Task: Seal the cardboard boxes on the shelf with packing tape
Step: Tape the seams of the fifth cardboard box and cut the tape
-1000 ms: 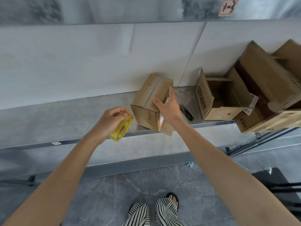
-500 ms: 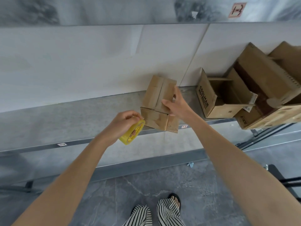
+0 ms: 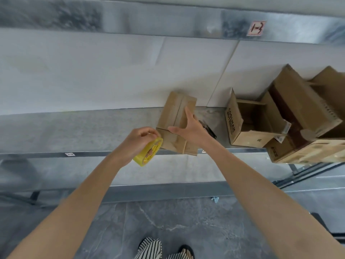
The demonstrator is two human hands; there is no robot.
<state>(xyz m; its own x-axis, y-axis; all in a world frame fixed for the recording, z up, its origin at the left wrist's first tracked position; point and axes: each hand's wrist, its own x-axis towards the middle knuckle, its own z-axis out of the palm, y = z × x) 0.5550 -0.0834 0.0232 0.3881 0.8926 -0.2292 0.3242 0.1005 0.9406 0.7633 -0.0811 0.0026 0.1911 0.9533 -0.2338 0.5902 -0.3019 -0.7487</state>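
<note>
A small closed cardboard box (image 3: 172, 111) lies at the front edge of the grey metal shelf (image 3: 78, 131), its two top flaps meeting along a centre seam. My right hand (image 3: 190, 129) rests flat on the box's top and right side, holding the flaps down. My left hand (image 3: 138, 143) grips a yellow roll of packing tape (image 3: 148, 153) just left of the box's front corner, fingertips pinching at the roll's upper edge.
An open box with black lettering (image 3: 242, 126) stands to the right, beside a leaning stack of larger boxes (image 3: 306, 116). A dark tool (image 3: 210, 129) lies on the shelf behind my right hand. A white wall backs the shelf; a tag marked 1-3 (image 3: 256, 28) hangs above.
The box has been turned so its flap seam faces up. My right hand slid onto its top. My left hand brought the tape roll right, up to the box's front corner.
</note>
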